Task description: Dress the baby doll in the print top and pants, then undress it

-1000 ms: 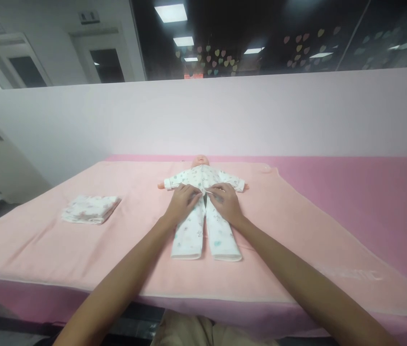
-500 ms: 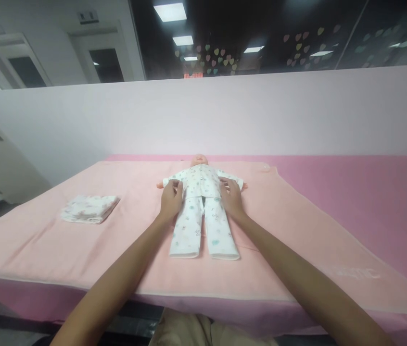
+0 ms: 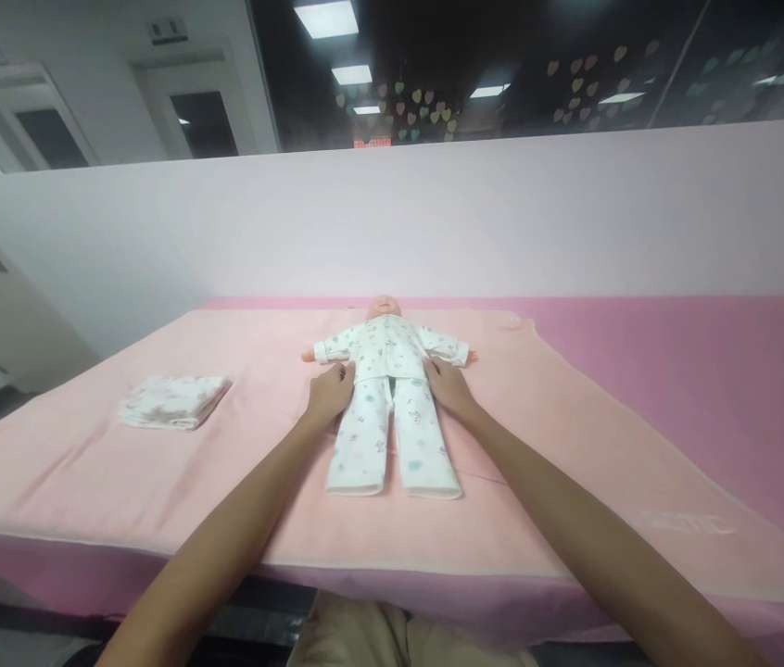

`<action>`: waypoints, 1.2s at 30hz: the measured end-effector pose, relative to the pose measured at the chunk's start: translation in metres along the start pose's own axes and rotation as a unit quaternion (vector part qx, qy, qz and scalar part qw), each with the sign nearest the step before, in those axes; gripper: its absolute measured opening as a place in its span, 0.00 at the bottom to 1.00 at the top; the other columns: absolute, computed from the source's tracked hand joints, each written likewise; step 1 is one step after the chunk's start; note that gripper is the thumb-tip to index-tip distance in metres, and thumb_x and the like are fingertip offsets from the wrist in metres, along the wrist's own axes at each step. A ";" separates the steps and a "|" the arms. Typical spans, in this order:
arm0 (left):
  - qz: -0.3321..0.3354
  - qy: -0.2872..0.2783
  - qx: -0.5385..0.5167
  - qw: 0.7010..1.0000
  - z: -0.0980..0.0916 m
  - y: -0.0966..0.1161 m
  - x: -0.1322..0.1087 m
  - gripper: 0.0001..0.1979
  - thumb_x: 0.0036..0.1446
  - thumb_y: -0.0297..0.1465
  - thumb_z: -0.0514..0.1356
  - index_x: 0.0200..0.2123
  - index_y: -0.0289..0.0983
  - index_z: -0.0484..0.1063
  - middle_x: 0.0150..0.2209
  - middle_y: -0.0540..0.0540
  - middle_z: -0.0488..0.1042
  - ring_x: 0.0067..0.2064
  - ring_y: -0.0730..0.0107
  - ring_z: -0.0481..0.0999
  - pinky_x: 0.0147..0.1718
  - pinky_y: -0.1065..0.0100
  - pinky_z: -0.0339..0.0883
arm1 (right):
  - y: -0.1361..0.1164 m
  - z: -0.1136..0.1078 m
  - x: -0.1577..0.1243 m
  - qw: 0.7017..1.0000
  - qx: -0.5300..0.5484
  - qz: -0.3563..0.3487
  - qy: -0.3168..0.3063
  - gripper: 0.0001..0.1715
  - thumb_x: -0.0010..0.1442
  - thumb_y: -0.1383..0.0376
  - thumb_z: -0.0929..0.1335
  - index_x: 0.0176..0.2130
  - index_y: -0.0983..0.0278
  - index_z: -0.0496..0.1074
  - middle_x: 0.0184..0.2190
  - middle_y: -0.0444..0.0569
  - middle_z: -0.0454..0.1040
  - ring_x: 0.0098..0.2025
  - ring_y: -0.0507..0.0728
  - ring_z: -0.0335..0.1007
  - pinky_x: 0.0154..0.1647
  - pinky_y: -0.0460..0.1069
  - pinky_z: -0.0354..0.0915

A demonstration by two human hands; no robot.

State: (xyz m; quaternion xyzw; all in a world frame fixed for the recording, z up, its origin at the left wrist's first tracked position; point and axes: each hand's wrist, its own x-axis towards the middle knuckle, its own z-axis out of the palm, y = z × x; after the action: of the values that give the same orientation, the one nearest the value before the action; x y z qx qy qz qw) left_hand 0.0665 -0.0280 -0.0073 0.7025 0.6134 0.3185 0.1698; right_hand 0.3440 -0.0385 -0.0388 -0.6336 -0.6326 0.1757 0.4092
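Note:
A baby doll point(image 3: 384, 306) lies on its back with its head away from me and its arms spread out. It wears a white printed long-sleeved top point(image 3: 386, 347) and matching white trousers point(image 3: 360, 440), whose legs point toward me. At the left side of the top's lower edge, my left hand point(image 3: 332, 393) is closed, with thumb and fingers pinching the cloth. My right hand point(image 3: 448, 387) pinches the same edge on the right side. The fingertips are partly hidden against the fabric.
Beneath the doll a peach towel point(image 3: 246, 491) covers much of the pink table point(image 3: 712, 389). A folded printed cloth point(image 3: 173, 402) lies on the towel to the left. Behind the table stands a white wall point(image 3: 468, 222) with dark glass above it.
Both hands have moved slightly toward me, from beside the doll's sleeves down to the top's lower edge. Their fingers, more spread before, have closed on the cloth. The doll stays in place.

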 end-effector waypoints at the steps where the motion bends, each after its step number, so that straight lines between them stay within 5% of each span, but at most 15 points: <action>1: -0.008 0.002 -0.009 1.000 0.000 -0.001 0.000 0.27 0.72 0.54 0.46 0.29 0.43 0.65 0.35 0.42 0.81 0.41 0.46 0.78 0.44 0.53 0.65 | 0.000 -0.001 -0.001 1.000 -0.002 0.008 0.003 0.29 0.75 0.48 0.57 0.46 0.62 0.77 0.47 0.54 0.79 0.48 0.62 0.75 0.52 0.55 0.69; 17: 0.008 0.022 0.027 0.999 -0.006 0.008 -0.004 0.24 0.72 0.48 0.48 0.25 0.43 0.58 0.27 0.45 0.75 0.34 0.49 0.75 0.39 0.56 0.60 | -0.009 -0.010 -0.009 0.999 -0.045 -0.002 0.002 0.21 0.72 0.54 0.60 0.37 0.64 0.73 0.37 0.52 0.77 0.38 0.57 0.69 0.41 0.48 0.59; 22: 0.005 0.020 0.032 0.999 -0.008 0.009 -0.005 0.24 0.72 0.48 0.48 0.25 0.43 0.59 0.28 0.44 0.76 0.36 0.48 0.75 0.38 0.57 0.60 | -0.006 -0.019 -0.008 0.996 -0.030 -0.025 -0.076 0.28 0.73 0.52 0.57 0.28 0.65 0.66 0.34 0.52 0.76 0.35 0.56 0.66 0.40 0.48 0.58; 29: -0.003 0.009 0.034 0.999 -0.009 0.011 -0.006 0.23 0.72 0.47 0.48 0.26 0.42 0.61 0.30 0.44 0.78 0.38 0.50 0.77 0.39 0.58 0.61 | 0.007 -0.042 -0.002 0.973 0.047 -0.044 -0.223 0.28 0.73 0.50 0.58 0.31 0.66 0.68 0.32 0.49 0.76 0.36 0.54 0.70 0.44 0.48 0.63; 36: -0.004 0.005 0.041 0.999 -0.010 0.013 -0.007 0.24 0.72 0.47 0.47 0.26 0.42 0.59 0.29 0.45 0.76 0.35 0.53 0.75 0.36 0.60 0.58 | 0.017 -0.047 0.004 0.962 0.084 -0.031 -0.258 0.29 0.70 0.44 0.63 0.34 0.66 0.71 0.31 0.49 0.76 0.35 0.54 0.71 0.45 0.49 0.63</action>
State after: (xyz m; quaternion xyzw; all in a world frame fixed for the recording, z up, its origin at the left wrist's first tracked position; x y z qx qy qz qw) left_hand 0.0700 -0.0388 0.0064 0.7049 0.6296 0.2955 0.1393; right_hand 0.3900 -0.0463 -0.0218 -0.5103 -0.7191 0.3725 0.2895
